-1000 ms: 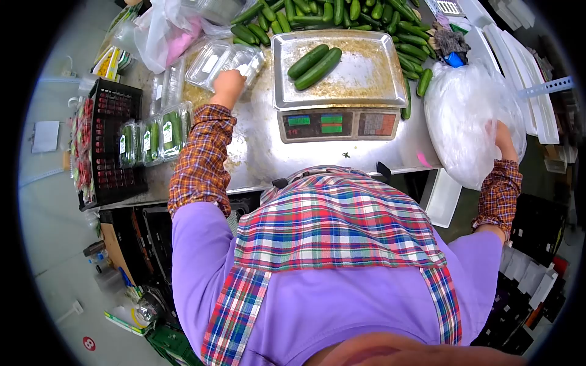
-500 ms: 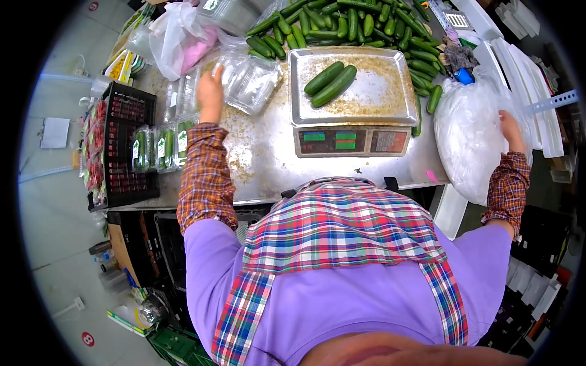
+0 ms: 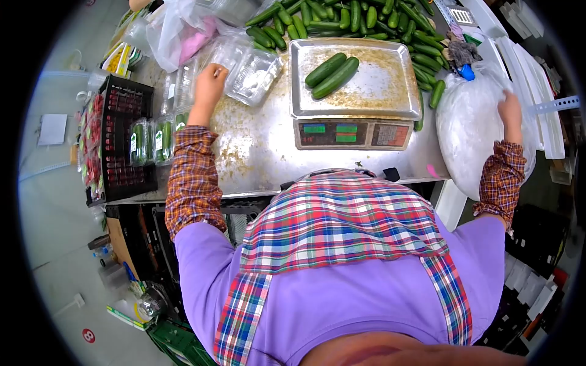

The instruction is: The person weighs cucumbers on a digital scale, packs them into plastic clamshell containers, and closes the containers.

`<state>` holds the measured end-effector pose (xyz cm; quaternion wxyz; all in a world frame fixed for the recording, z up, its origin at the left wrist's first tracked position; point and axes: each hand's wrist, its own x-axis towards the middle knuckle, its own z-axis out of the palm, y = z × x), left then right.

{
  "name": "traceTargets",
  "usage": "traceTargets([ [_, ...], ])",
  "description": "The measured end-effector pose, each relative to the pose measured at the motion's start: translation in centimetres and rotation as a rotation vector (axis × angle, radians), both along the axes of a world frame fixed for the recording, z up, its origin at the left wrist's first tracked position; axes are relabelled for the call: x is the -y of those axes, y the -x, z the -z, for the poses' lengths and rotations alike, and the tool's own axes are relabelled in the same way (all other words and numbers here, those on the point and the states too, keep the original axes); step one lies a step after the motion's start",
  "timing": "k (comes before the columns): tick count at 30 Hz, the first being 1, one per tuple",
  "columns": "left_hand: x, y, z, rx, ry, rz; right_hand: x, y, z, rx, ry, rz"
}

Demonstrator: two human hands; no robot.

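My left hand (image 3: pixel 210 84) is above the metal table (image 3: pixel 247 152), with its fingers curled together at the left edge of an open clear plastic box (image 3: pixel 253 76); whether it grips anything is too small to tell. My right hand (image 3: pixel 509 108), slightly blurred, is at the big clear plastic bag (image 3: pixel 467 131) on the right, and what its fingers hold cannot be made out. Between the hands, two cucumbers (image 3: pixel 332 74) lie side by side on the tray of the scale (image 3: pixel 390 85). Left of my left hand stand packed cucumber boxes (image 3: pixel 163 141) with labels.
Many loose cucumbers (image 3: pixel 366 18) are heaped behind the scale. A black crate (image 3: pixel 128 146) stands at the table's left end. A white plastic bag (image 3: pixel 171 36) lies at the back left. A grey cloth (image 3: pixel 462 53) is beside the heap.
My left hand has moved left from the open box, which now lies to its right. My right hand has shifted up along the plastic bag. The camera view has also shifted.
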<state>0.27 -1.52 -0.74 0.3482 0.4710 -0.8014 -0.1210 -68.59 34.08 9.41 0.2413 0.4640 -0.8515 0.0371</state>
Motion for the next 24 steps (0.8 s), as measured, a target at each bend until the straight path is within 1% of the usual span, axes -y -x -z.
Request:
traceTargets([
  [1, 0.0, 0.4, 0.8, 0.045, -0.012, 0.016, 2.0, -4.8, -2.8, -0.042, 0.155, -0.090],
  [2, 0.1, 0.8, 1.7, 0.088, -0.021, 0.031, 4.4, -8.2, -4.6, -0.078, 0.245, -0.276],
  [3, 0.1, 1.3, 2.2, 0.131, -0.031, 0.044, 6.8, -13.1, -6.1, -0.016, 0.349, -0.494],
  [4, -0.5, 1.9, 2.4, 0.156, -0.051, 0.049, 9.2, -17.1, -6.4, 0.125, 0.363, -0.673],
  [5, -0.5, 2.3, 3.4, 0.166, -0.031, 0.047, 11.2, -21.8, -6.2, 0.107, 0.348, -0.798],
  [6, -0.5, 2.7, 4.4, 0.175, -0.011, 0.044, 12.9, -26.3, -6.1, 0.109, 0.239, -0.959],
  [8, -1.2, 3.8, 4.5, 0.174, 0.003, -0.001, 16.4, -33.3, -3.2, 0.194, 0.104, -1.277],
  [9, -0.6, 4.1, 5.7, 0.174, 0.033, 0.016, 18.0, -36.5, -1.9, 0.258, -0.013, -1.384],
  [10, -1.4, 4.8, 5.4, 0.142, 0.057, 0.005, 20.0, -39.3, 0.6, 0.327, -0.143, -1.408],
  [12, -1.6, 5.7, 6.0, 0.056, 0.018, 0.008, 23.3, -43.4, 4.2, 0.302, -0.320, -1.452],
  [13, -1.5, 5.9, 6.5, 0.016, 0.023, 0.001, 25.5, -44.8, 6.9, 0.199, -0.401, -1.426],
  [14, -1.3, 5.7, 7.0, -0.023, 0.029, -0.005, 27.3, -46.0, 9.4, 0.112, -0.416, -1.378],
  [15, -0.9, 5.4, 7.7, -0.057, -0.013, 0.009, 28.2, -46.7, 10.8, 0.086, -0.398, -1.368],
  [16, -0.9, 5.1, 7.5, -0.093, -0.028, 0.010, 28.9, -47.4, 11.3, 0.063, -0.379, -1.356],
  [18, -1.5, 4.7, 7.1, -0.162, -0.065, 0.019, 30.0, -48.5, 12.1, 0.076, -0.452, -1.248],
  [19, -1.6, 4.3, 6.5, -0.103, -0.101, 0.008, 30.4, -48.8, 12.4, 0.088, -0.494, -1.190],
  [21, -1.6, 3.4, 5.7, -0.200, -0.165, 0.019, 31.1, -48.9, 12.9, 0.109, -0.625, -1.150],
  [22, -2.2, 3.2, 4.2, -0.251, -0.201, 0.026, 31.4, -48.7, 13.3, 0.119, -0.694, -1.127],
  [23, -2.2, 2.6, 2.1, -0.091, -0.331, -0.157, 31.6, -48.6, 13.9, 0.159, -0.694, -1.116],
  [24, 0.7, 0.2, 4.2, -0.433, -0.345, -0.152, 32.0, -48.6, 14.3, 0.142, -0.748, -1.061],
])
